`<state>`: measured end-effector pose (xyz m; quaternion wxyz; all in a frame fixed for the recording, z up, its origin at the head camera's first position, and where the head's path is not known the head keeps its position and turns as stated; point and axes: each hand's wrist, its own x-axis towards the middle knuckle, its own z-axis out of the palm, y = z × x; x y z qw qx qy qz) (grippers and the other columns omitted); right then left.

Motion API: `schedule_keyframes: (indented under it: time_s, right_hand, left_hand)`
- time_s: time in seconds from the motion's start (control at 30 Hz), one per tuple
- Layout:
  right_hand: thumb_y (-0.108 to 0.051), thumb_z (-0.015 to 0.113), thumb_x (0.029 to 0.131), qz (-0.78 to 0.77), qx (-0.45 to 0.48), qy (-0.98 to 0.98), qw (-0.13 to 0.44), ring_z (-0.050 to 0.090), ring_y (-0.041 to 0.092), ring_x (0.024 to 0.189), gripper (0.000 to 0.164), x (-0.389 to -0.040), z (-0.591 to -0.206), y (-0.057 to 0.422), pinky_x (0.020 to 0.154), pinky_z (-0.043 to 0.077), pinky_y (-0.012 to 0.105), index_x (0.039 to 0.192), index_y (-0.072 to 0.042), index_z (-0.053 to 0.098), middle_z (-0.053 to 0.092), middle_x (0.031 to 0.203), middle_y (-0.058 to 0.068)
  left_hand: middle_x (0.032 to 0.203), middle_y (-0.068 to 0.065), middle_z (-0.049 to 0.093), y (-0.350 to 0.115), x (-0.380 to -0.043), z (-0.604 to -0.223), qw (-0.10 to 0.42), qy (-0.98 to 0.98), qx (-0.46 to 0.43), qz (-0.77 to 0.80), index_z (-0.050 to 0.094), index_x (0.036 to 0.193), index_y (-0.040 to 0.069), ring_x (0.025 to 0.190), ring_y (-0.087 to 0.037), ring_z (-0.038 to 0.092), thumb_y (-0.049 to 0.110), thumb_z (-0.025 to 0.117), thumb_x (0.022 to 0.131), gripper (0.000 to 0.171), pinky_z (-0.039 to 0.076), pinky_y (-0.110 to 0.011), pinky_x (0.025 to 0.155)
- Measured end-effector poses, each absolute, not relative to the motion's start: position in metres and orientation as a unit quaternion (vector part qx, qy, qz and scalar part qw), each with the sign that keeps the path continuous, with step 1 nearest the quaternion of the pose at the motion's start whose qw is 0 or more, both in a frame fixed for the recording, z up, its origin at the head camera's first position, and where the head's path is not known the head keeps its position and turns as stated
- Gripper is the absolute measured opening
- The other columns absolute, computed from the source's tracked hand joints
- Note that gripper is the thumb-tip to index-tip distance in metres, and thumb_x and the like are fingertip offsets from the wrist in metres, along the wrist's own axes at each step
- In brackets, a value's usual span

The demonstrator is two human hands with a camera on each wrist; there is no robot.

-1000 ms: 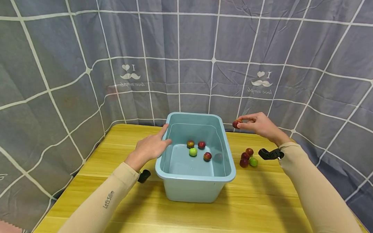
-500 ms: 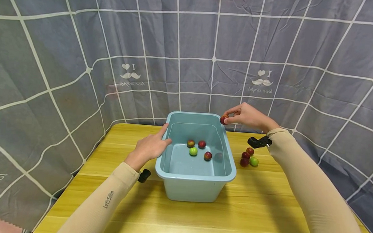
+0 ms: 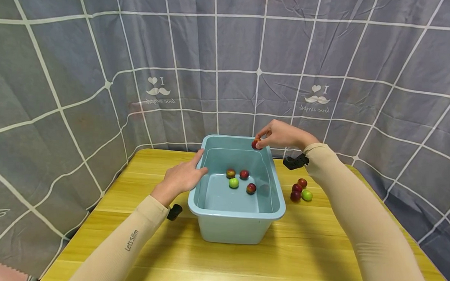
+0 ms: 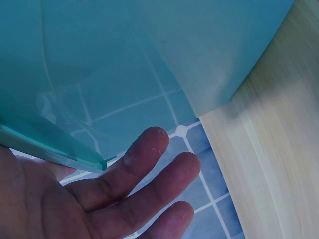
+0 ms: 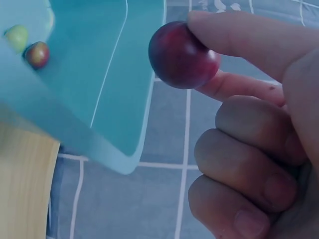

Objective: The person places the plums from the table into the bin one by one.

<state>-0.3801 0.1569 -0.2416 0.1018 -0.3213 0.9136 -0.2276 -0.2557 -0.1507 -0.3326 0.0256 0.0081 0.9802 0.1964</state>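
My right hand (image 3: pixel 283 134) pinches a dark red plum (image 5: pixel 177 57) between thumb and index finger, the other fingers folded in. In the head view it is over the far right corner of a light blue plastic bin (image 3: pixel 234 214). My left hand (image 3: pixel 182 176) rests on the bin's left rim, index finger along it and thumb over the inner side. Its other fingers (image 4: pixel 172 186) extend loosely outside the wall in the left wrist view. Inside the bin lie a green plum (image 3: pixel 233 183) and several red ones, such as one red plum (image 3: pixel 251 188).
On the wooden table (image 3: pixel 311 245), right of the bin, sits a small cluster of red plums (image 3: pixel 296 196) with one green plum (image 3: pixel 307 195). A grey curtain (image 3: pixel 234 90) with white grid lines hangs behind and along both sides.
My right hand has carried the plum leftward, from beyond the bin's right side to above its far right corner. The left hand stays on the rim.
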Motion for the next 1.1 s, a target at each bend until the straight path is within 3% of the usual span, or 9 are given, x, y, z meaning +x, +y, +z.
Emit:
schedule_keyframes:
  time_s: [0.13,0.2,0.43,0.57,1.1]
  right_hand:
    - [-0.03,0.075,0.09,-0.21,-0.324,0.916,0.106,0.063,0.022,0.093,0.027,-0.383,-0.242,0.146,0.08,0.046,0.035,0.114,-0.017,0.078,0.075,0.112,0.002]
    - [-0.028,0.075,0.09,-0.202,-0.329,0.916,0.113,0.061,0.026,0.091,0.026,-0.386,-0.244,0.141,0.079,0.046,0.036,0.113,-0.015,0.078,0.074,0.113,0.004]
    - [-0.025,0.073,0.09,-0.156,-0.346,0.917,0.124,0.06,0.019,0.088,0.025,-0.393,-0.249,0.126,0.081,0.05,0.035,0.111,-0.012,0.078,0.073,0.113,0.006]
    - [-0.026,0.073,0.09,-0.135,-0.336,0.923,0.129,0.062,0.021,0.094,0.026,-0.395,-0.251,0.117,0.087,0.051,0.039,0.112,-0.013,0.077,0.072,0.114,0.005]
    - [-0.022,0.074,0.09,-0.13,-0.308,0.929,0.157,0.06,0.03,0.122,0.035,-0.403,-0.259,0.114,0.101,0.049,0.048,0.122,-0.006,0.072,0.065,0.133,0.013]
  left_hand:
    - [0.14,-0.017,0.059,-0.15,-0.256,-0.333,0.025,0.98,0.008,0.199,0.005,0.163,0.036,0.107,-0.034,0.064,0.054,0.035,0.1,0.072,0.045,-0.04,0.063]
    - [0.138,-0.017,0.06,-0.151,-0.256,-0.333,0.027,0.979,0.008,0.201,0.004,0.163,0.036,0.103,-0.033,0.064,0.053,0.035,0.1,0.072,0.044,-0.04,0.062]
    - [0.129,-0.016,0.064,-0.15,-0.255,-0.331,0.029,0.978,0.008,0.205,0.005,0.163,0.036,0.096,-0.03,0.063,0.053,0.035,0.1,0.073,0.043,-0.039,0.061]
    - [0.115,-0.013,0.067,-0.15,-0.255,-0.331,0.033,0.978,0.007,0.206,0.004,0.163,0.037,0.088,-0.028,0.062,0.053,0.036,0.1,0.073,0.043,-0.039,0.06]
    - [0.087,-0.009,0.062,-0.15,-0.256,-0.33,0.04,0.977,0.003,0.207,0.001,0.163,0.038,0.08,-0.027,0.06,0.054,0.034,0.099,0.073,0.042,-0.039,0.059]
